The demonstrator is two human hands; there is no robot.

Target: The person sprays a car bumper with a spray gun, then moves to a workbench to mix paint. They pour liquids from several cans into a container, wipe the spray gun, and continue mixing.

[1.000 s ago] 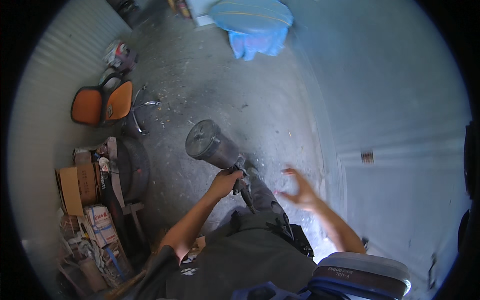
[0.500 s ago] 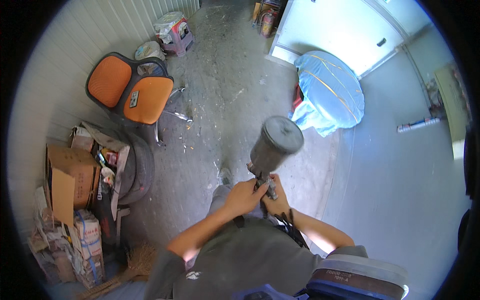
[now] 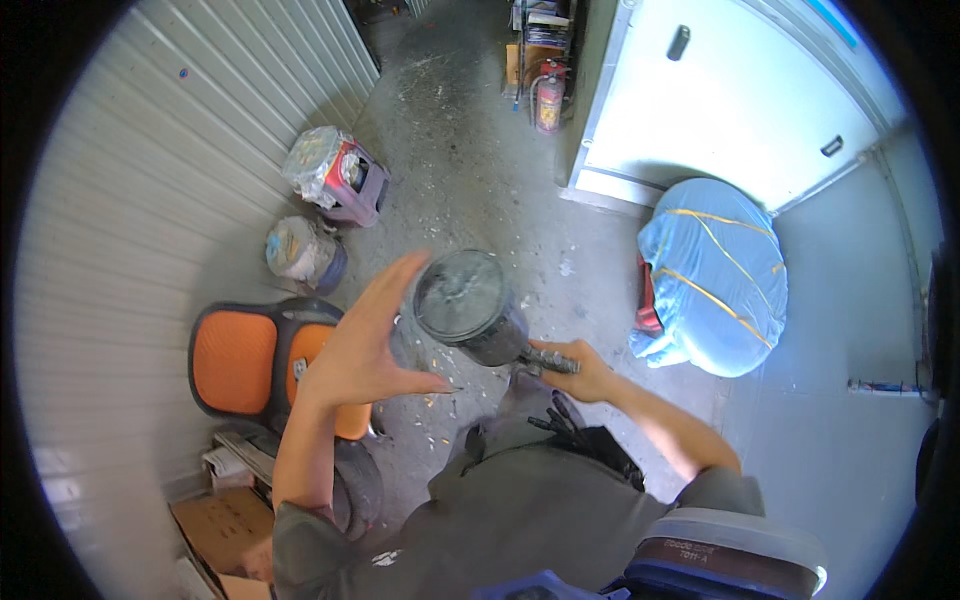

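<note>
Grey lid: closing the cup, so that part is looking done; the contents are not showing.
Gun: hanging over the floor, its cup tilting toward the left; only a hand is carrying it, so the handling is seeming unfinished.
Right hand: grasping the gun; any trigger finger is hiding from view.
Left hand: holding nothing, spreading its thumb and fingers beside the cup; whether a fingertip is touching, I cannot tell.
Blue cover: bulging beside the white panel, well apart from the gun.
Orange chair: standing partly behind the left hand.
</note>
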